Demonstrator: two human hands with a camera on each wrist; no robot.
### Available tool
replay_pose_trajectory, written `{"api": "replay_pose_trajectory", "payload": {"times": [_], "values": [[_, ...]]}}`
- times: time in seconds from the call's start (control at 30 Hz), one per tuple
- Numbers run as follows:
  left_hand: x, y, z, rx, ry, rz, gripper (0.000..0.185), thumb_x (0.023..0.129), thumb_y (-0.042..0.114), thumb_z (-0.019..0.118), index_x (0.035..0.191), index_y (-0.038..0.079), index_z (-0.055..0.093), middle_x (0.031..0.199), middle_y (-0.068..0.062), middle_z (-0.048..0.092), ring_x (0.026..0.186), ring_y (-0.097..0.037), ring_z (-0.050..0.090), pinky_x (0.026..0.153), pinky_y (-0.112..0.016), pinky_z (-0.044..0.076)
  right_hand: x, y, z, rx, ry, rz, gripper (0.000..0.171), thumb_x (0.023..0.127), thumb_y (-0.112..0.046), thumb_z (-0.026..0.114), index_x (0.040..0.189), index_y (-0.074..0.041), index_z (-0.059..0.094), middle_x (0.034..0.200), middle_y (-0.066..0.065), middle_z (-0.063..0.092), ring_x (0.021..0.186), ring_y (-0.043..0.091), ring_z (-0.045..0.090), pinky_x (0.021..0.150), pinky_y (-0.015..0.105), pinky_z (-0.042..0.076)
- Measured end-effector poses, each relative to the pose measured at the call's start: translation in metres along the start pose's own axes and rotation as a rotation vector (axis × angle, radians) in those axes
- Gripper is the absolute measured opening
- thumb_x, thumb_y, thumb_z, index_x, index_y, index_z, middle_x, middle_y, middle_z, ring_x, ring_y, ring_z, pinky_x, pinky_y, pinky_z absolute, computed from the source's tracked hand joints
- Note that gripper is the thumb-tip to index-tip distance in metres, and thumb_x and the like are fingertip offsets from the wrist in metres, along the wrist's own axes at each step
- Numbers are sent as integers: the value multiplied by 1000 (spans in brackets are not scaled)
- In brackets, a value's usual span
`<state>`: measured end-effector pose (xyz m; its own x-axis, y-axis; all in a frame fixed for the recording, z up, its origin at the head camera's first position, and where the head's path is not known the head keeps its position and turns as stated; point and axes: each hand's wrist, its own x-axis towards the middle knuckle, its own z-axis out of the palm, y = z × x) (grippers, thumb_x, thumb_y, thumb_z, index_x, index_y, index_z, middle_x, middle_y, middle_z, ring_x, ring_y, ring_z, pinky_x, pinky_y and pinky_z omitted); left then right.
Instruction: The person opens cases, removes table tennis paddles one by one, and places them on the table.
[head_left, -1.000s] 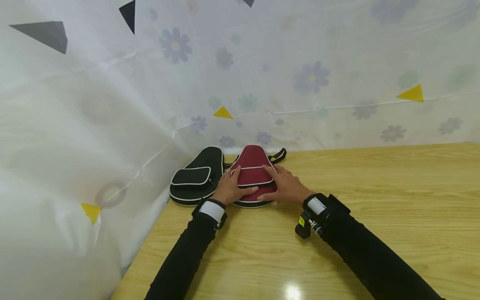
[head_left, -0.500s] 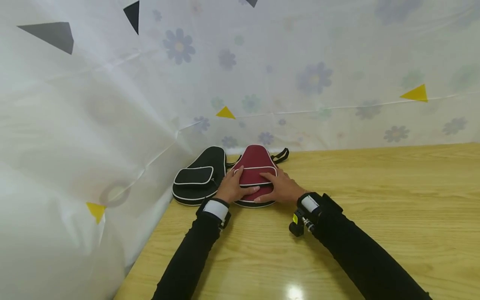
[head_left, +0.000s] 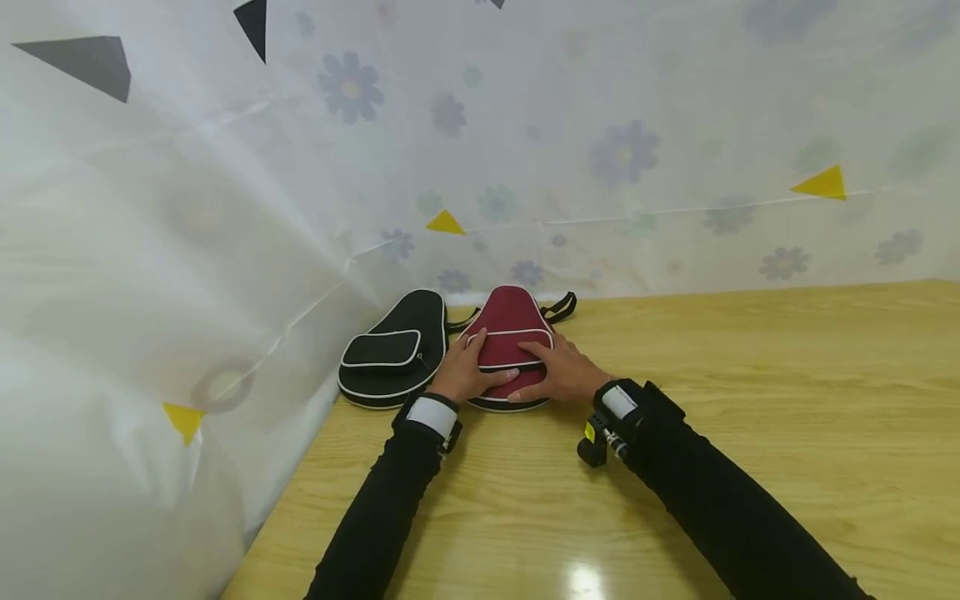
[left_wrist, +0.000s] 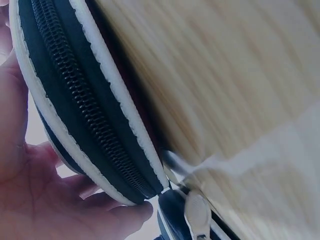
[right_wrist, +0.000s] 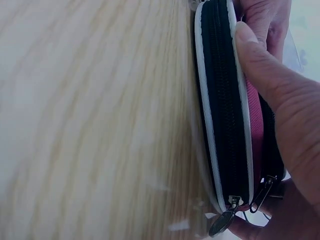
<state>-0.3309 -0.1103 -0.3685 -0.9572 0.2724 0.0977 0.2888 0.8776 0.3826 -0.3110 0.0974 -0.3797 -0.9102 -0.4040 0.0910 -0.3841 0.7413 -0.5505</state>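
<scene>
A dark red table tennis paddle case [head_left: 508,313] with white piping and a front pocket lies flat on the table, its narrow end away from me. My left hand [head_left: 461,373] holds its left side, thumb over the lower front; my right hand [head_left: 568,375] holds the right side the same way. In the left wrist view the black zipped edge of the case [left_wrist: 90,110] runs beside the fingers. The right wrist view has my thumb [right_wrist: 265,62] on the upper piping, above a dangling zipper pull [right_wrist: 225,220]. Beside my left hand lies a matching black paddle case [head_left: 427,315].
The wooden table [head_left: 750,392] extends to the right and toward me. A white flowered sheet [head_left: 555,125] hangs behind it and along the left side. Black carrying straps [head_left: 561,307] stick out by the cases' narrow ends.
My right hand has shifted slightly left, closer in against the red paddle case. The left hand and both cases stay about where they were.
</scene>
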Motion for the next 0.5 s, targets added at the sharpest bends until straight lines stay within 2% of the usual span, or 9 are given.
{"api": "replay_pose_trajectory", "payload": {"times": [0.3,0.5], "values": [[3,6,4,8,-5,-7,97,87,53,75,160,11,29,156,-22,37,142,-38,38,110,-50,40,-2,9,-4,8,-7,9,97,81,-57,79,155,-9,38,160,31,16,141,53,26,105,65,36],[2,14,8,-10,2,13,97,86,54,76,159,9,30,155,-23,38,141,-39,40,109,-49,40,-5,15,-7,22,3,-6,98,80,-55,81,155,-7,40,160,33,16,142,54,25,106,66,34]]}}
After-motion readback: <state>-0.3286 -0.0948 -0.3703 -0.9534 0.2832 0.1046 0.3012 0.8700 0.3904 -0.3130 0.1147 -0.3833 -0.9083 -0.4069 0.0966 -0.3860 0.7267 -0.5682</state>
